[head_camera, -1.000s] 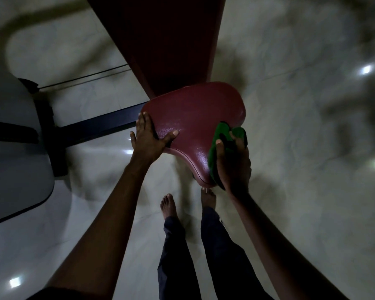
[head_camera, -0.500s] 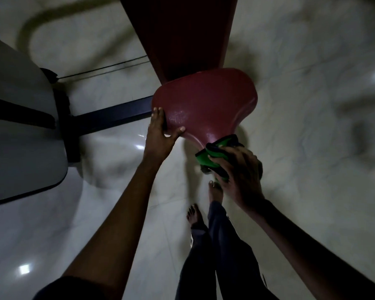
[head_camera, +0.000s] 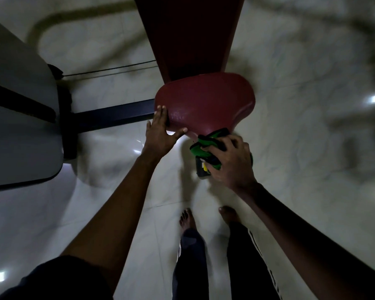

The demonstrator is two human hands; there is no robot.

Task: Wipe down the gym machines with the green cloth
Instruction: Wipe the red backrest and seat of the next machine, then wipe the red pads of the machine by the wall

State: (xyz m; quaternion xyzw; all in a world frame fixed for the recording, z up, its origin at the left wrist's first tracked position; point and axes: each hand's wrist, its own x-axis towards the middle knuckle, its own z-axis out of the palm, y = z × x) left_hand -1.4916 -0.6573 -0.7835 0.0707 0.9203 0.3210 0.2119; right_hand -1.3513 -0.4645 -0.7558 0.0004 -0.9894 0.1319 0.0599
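Observation:
A dark red padded seat of a gym machine sits in the middle of the view, with a red back pad rising behind it. My left hand rests flat against the seat's left front edge, thumb spread along the rim. My right hand clutches the bunched green cloth at the seat's narrow front tip. A small dark part with a yellow mark shows just under the cloth. The room is dim.
A grey machine shroud with a black and yellow stripe stands at the left, joined to the seat by a dark frame bar. Thin cables run behind. My bare feet stand on the glossy pale tiled floor.
My right hand has carried the cloth from the seat's right side down to its front tip. My left hand stays on the left edge. The feet have stepped apart.

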